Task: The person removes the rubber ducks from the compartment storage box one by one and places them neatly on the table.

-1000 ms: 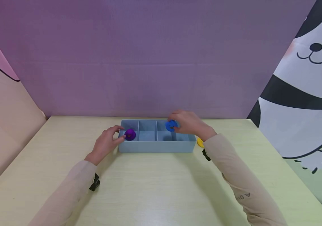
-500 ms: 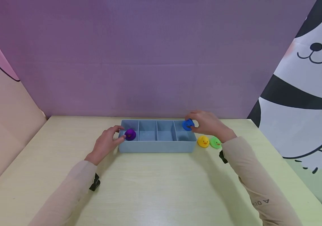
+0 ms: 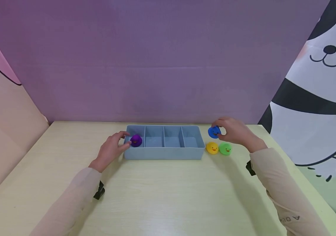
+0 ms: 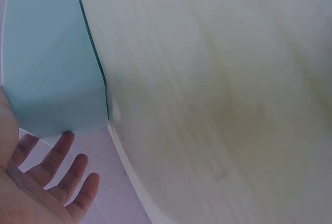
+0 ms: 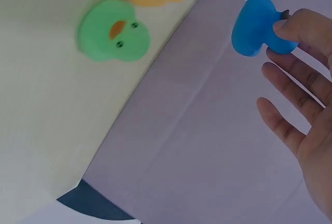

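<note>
Between the thumb and fingers of my right hand (image 3: pixel 236 131), a blue rubber duck (image 3: pixel 214 132) is pinched just past the box's right end; the remaining fingers spread loosely in the right wrist view. My left hand (image 3: pixel 110 149) holds the left end of a grey-blue divided box (image 3: pixel 162 153), thumb at the rim and fingertips against the end wall (image 4: pixel 62 112). A purple rubber duck (image 3: pixel 136 140) sits in the leftmost compartment. On the table, a yellow duck (image 3: pixel 212 148) and a green duck (image 3: pixel 225 148) stand side by side at the box's right.
The box has several compartments split by thin dividers (image 3: pixel 163 136). It stands near the back edge of the pale wooden table (image 3: pixel 162 196). Behind rises a purple backdrop (image 3: pixel 156 65), with a panda print (image 3: pixel 318 131) at the right.
My right hand has carried the blue duck rightward, from above the box to beyond its right end. The yellow and green ducks have come into full sight. My left hand has stayed put.
</note>
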Demonstrator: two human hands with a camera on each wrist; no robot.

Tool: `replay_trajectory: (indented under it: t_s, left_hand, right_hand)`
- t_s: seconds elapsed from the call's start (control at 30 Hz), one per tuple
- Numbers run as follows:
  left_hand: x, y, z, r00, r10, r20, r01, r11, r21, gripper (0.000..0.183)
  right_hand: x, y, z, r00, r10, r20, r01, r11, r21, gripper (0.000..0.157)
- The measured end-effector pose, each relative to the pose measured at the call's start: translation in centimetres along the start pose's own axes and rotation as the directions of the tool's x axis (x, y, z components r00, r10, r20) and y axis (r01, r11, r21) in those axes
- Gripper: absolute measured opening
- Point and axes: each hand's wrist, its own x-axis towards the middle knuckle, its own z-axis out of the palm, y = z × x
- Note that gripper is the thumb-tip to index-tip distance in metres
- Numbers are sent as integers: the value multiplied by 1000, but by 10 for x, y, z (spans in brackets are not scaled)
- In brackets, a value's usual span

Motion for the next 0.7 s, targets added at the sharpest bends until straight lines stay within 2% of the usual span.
replay_trajectory:
  t_s: [0.5,0.7]
  left_hand:
    - [0,1,0,1000,-15,4,15,1000,-8,43]
    - [1,2,0,1000,-21,10,21,1000,-6,43]
  right_hand:
    - [-38,40,5,999,44,-16,-45,999,-19,29]
    - [-47,52,10,997,74,6,-74,997,-20,30]
